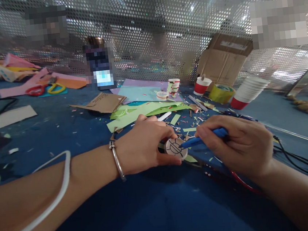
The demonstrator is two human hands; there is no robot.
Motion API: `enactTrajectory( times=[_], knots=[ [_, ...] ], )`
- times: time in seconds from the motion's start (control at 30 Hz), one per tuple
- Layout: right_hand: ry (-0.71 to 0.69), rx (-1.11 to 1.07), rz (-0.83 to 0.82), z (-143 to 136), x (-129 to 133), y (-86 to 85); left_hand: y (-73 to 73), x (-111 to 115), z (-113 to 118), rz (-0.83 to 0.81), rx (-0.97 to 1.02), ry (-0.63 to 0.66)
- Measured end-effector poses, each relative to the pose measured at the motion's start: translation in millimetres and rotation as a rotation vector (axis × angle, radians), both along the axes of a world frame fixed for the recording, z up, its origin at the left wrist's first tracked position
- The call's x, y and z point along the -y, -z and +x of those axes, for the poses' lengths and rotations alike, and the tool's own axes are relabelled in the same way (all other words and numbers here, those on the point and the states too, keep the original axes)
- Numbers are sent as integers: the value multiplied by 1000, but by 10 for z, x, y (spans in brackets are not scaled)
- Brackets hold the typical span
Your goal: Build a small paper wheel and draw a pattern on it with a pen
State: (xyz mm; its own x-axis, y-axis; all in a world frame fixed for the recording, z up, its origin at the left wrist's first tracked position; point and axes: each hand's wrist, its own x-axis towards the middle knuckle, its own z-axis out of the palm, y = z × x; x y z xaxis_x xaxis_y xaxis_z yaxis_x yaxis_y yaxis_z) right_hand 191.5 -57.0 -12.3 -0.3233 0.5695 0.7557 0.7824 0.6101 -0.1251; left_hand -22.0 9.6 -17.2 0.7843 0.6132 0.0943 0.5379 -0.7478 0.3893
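My left hand (147,142) is closed around the edge of a small round white paper piece (175,150), thumb on the near side and fingers on the far side. Its face, tilted toward me, bears black lines: a circle with strokes running outward. My right hand (236,143) grips a blue marker pen (204,138), its tip at the right part of the drawing. Whether the tip touches the paper I cannot tell. Below my right hand, a pair of red-handled scissors (245,183) lies partly hidden.
Paper scraps (175,120) and green paper strips (142,113) lie just beyond my hands. Farther back are cut cup pieces (173,87), a red-and-white cup (202,85), yellow tape (221,93), stacked paper cups (250,90) and cardboard (220,60). Scissors (47,87) lie back left; a black cable (299,161) runs right.
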Motion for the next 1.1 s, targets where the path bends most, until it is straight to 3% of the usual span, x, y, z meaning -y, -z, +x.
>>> enactTrajectory(
  times=[0.37, 1.1],
  knots=[
    [-97, -17, -44, -6, -42, 25, -14, 11, 0, 1, -24, -4],
    [-89, 14, -47, 1, -52, 22, -14, -2, -7, 4, -15, 12]
  ],
)
